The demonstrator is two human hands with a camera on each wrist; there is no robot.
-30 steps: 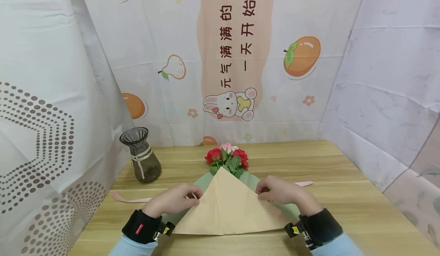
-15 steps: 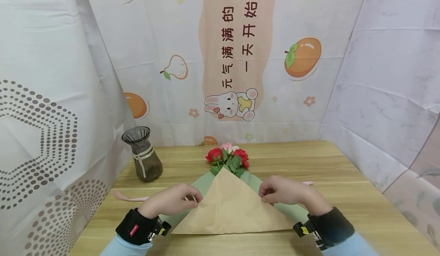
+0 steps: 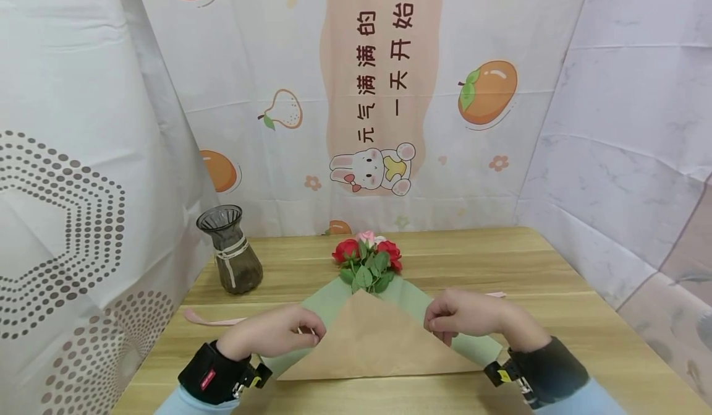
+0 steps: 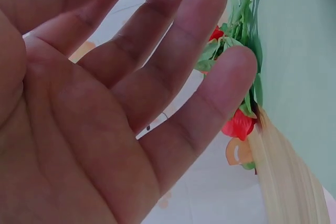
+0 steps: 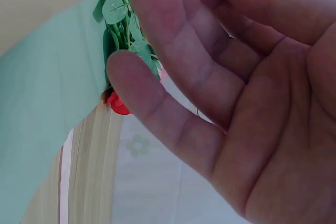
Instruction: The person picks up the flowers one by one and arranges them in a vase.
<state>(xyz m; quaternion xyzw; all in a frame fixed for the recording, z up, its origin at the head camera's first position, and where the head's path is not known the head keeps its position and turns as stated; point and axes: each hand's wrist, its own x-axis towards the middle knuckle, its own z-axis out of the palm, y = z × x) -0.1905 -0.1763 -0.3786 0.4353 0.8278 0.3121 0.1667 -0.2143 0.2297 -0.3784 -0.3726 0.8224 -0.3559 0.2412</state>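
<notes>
A sheet of brown wrapping paper [image 3: 372, 347], peaked at the top, lies over green wrapping paper [image 3: 325, 303] on the table. Red roses [image 3: 346, 250], a pink one and green leaves stick out beyond its tip. My left hand [image 3: 272, 331] pinches the brown paper's left edge, thumb and forefinger together. On the opposite edge, my right hand [image 3: 478, 316] pinches the paper with bent fingers. The wrist views show the other fingers loosely bent, near rose stems [image 4: 245, 11] and green paper [image 5: 47, 108]; the pinched edges are hidden there.
A smoky glass vase [image 3: 236, 263] with string round its neck stands at the back left. A pink ribbon [image 3: 208, 321] runs under the wrapping, showing on both sides. Printed cloths [image 3: 267, 174] hang behind and beside the wooden table [image 3: 567, 322].
The brown paper's tip has come down toward me, uncovering more leaves and green paper, and the sheet looks darker. My right hand has moved slightly right and down; the left has shifted little.
</notes>
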